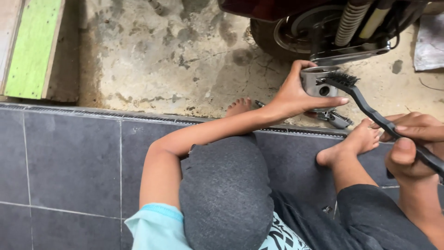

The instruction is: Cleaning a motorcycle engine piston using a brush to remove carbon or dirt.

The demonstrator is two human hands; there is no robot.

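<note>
My left hand grips a small grey metal engine part, a cylinder with a round hole in its side, held up over the concrete. My right hand is closed around the handle of a black wire brush. The brush's bristled head rests on the top edge of the metal part. Both my bare feet sit on the step edge below the hands, and my knees in dark trousers fill the lower middle.
A motorcycle's rear wheel with spring shock absorbers stands just beyond the hands. A metal tool lies on the stained concrete. Dark grey floor tiles lie left, a green-painted board at far left.
</note>
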